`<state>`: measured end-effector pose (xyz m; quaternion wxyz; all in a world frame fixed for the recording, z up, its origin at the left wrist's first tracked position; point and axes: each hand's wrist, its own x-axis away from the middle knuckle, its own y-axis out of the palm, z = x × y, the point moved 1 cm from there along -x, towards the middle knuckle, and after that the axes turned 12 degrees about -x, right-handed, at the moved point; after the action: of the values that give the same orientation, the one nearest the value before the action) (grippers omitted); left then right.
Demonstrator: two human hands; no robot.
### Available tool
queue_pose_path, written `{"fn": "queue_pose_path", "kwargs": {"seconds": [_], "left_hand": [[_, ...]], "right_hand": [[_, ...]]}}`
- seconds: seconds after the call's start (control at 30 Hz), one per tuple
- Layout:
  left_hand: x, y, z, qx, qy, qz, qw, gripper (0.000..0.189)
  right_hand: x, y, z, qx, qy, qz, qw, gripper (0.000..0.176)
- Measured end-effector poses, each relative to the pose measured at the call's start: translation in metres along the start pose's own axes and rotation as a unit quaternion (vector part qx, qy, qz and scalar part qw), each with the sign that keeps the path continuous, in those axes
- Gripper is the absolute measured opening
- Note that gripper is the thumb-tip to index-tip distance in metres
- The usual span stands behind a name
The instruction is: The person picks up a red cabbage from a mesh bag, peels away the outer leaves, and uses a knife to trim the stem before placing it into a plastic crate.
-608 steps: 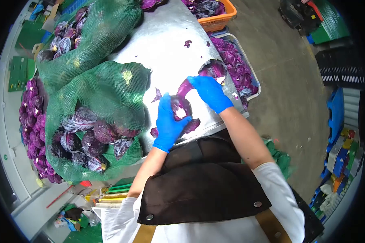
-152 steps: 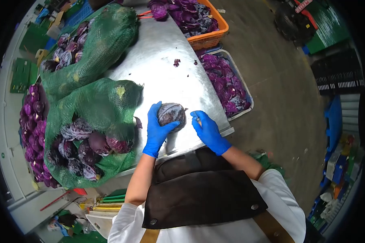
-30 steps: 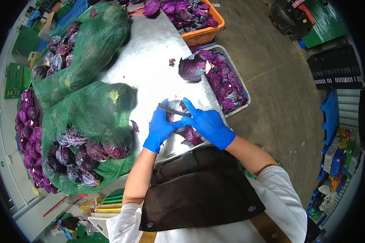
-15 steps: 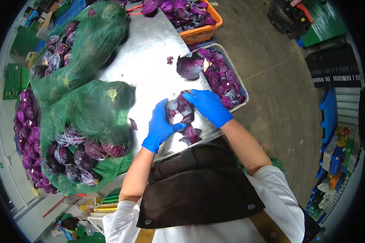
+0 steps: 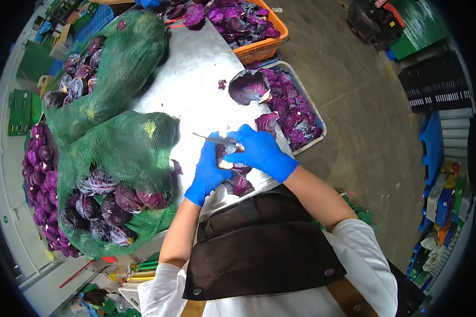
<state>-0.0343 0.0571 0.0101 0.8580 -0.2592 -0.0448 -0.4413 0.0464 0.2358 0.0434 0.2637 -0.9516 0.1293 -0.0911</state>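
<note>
Both of my hands wear blue gloves. My left hand (image 5: 208, 171) is wrapped round the left side of a red cabbage (image 5: 225, 154), just above the metal table. My right hand (image 5: 263, 153) grips a knife (image 5: 219, 139) whose thin blade points left across the top of the cabbage, over my left fingers. The gloves hide much of the cabbage and the knife's handle. A loose purple leaf (image 5: 241, 184) lies below the cabbage. To the upper right, a large cupped leaf (image 5: 247, 87) and a smaller leaf (image 5: 267, 122) rest at the table's edge.
A grey bin (image 5: 322, 127) of purple leaves stands against the table's right side, with an orange crate (image 5: 269, 47) of leaves behind it. Two green mesh bags (image 5: 124, 140) (image 5: 137, 50) of cabbages lie left. Another person's gloved hand (image 5: 149, 3) shows at the top.
My right hand has shifted a little left over the cabbage, and the knife blade now shows clearly in it. A smaller leaf has appeared at the table edge beside the bin.
</note>
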Motion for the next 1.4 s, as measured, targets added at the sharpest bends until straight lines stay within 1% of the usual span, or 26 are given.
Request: {"fn": "queue_pose_path", "kwargs": {"seconds": [0.03, 0.07, 0.13, 0.17, 0.2, 0.27, 0.3, 0.37, 0.4, 0.47, 0.53, 0.57, 0.6, 0.67, 0.7, 0.8, 0.83, 0.87, 0.9, 0.93, 1.0, 1.03, 1.13, 1.17, 1.3, 1.4], "left_hand": [[0.008, 0.0, -0.011, -0.081, 0.01, 0.067, 0.994, 0.109], [0.021, -0.001, -0.019, -0.106, -0.02, 0.108, 0.988, 0.107], [0.043, 0.005, 0.005, -0.022, -0.114, 0.148, 0.982, 0.106], [0.047, 0.016, -0.004, 0.025, -0.132, 0.158, 0.978, 0.109], [0.048, 0.029, -0.015, 0.043, -0.12, 0.178, 0.976, 0.11], [0.045, 0.053, -0.029, 0.116, -0.094, 0.204, 0.968, 0.111], [0.041, 0.059, -0.039, 0.013, -0.086, 0.228, 0.97, 0.113], [0.035, 0.053, -0.014, -0.008, -0.085, 0.23, 0.97, 0.115], [0.033, 0.052, -0.005, -0.019, -0.084, 0.228, 0.97, 0.116], [0.025, 0.051, -0.016, 0.004, -0.081, 0.214, 0.974, 0.119], [0.021, 0.045, -0.024, 0.043, -0.079, 0.2, 0.976, 0.12], [0.021, 0.043, -0.023, 0.016, -0.058, 0.201, 0.978, 0.118], [0.021, 0.042, -0.022, 0.027, -0.058, 0.192, 0.979, 0.117], [0.018, 0.038, -0.02, 0.049, -0.057, 0.173, 0.982, 0.116], [0.014, 0.035, -0.019, 0.05, -0.041, 0.159, 0.985, 0.116], [0.007, 0.026, -0.011, 0.03, 0.007, 0.115, 0.993, 0.115], [0.005, 0.021, -0.001, 0.006, 0.028, 0.102, 0.994, 0.115], [0.003, 0.017, 0.005, -0.019, 0.051, 0.089, 0.995, 0.114], [0.001, 0.023, -0.01, 0.013, 0.086, 0.123, 0.989, 0.114], [0.003, 0.027, -0.008, 0.012, 0.06, 0.132, 0.989, 0.115], [0.009, 0.039, -0.001, 0.012, 0.004, 0.149, 0.989, 0.116], [0.006, 0.043, 0.006, -0.093, 0.004, 0.164, 0.982, 0.117], [-0.001, 0.038, 0.033, -0.175, -0.038, 0.122, 0.976, 0.117], [-0.004, 0.04, 0.029, -0.204, -0.014, 0.148, 0.968, 0.111], [-0.009, 0.04, 0.036, -0.22, -0.032, 0.122, 0.967, 0.1], [-0.011, 0.041, 0.043, -0.232, -0.063, 0.105, 0.965, 0.102]], "right_hand": [[-0.004, 0.003, 0.005, 0.022, -0.003, -0.014, 1.0, 0.036], [-0.006, 0.005, 0.013, 0.038, 0.013, -0.01, 0.999, 0.036], [-0.006, 0.007, 0.029, 0.071, 0.047, -0.003, 0.996, 0.035], [-0.002, 0.008, 0.034, -0.001, 0.076, 0.01, 0.997, 0.037], [0.003, 0.012, 0.04, -0.086, 0.093, 0.017, 0.992, 0.038], [0.014, 0.021, 0.051, -0.252, 0.129, 0.027, 0.959, 0.041], [0.017, 0.016, 0.04, -0.18, 0.117, 0.023, 0.976, 0.043], [0.024, 0.0, 0.005, -0.035, 0.091, 0.016, 0.995, 0.046], [0.026, 0.004, 0.001, -0.004, 0.073, 0.023, 0.997, 0.046], [0.024, 0.006, -0.006, 0.058, 0.032, 0.042, 0.997, 0.047], [0.02, -0.002, 0.005, 0.005, 0.06, 0.036, 0.998, 0.039], [0.021, -0.004, 0.019, -0.01, 0.073, 0.039, 0.996, 0.037], [0.023, -0.006, 0.035, -0.025, 0.087, 0.041, 0.995, 0.035], [0.025, -0.017, 0.073, -0.036, 0.137, 0.089, 0.986, 0.026], [0.03, -0.027, 0.071, 0.062, 0.132, 0.074, 0.987, 0.031], [0.035, -0.013, 0.042, -0.074, -0.017, 0.165, 0.983, 0.045], [0.033, -0.008, 0.03, -0.147, 0.018, 0.104, 0.984, 0.061], [0.03, 0.009, 0.042, -0.148, -0.001, 0.093, 0.985, 0.063], [0.03, 0.008, 0.039, -0.122, 0.036, 0.077, 0.989, 0.064], [0.029, 0.004, 0.037, -0.094, 0.071, 0.061, 0.991, 0.065], [0.03, 0.003, 0.04, -0.072, 0.062, 0.045, 0.994, 0.069], [0.033, 0.003, 0.039, -0.062, 0.062, 0.037, 0.995, 0.071], [0.042, -0.017, 0.011, 0.047, 0.085, 0.04, 0.994, 0.072], [0.046, -0.011, 0.021, 0.07, 0.053, 0.059, 0.994, 0.073], [0.058, -0.004, 0.019, 0.163, 0.036, 0.028, 0.986, 0.065], [0.052, -0.001, 0.018, 0.214, 0.052, 0.002, 0.975, 0.064]]}}
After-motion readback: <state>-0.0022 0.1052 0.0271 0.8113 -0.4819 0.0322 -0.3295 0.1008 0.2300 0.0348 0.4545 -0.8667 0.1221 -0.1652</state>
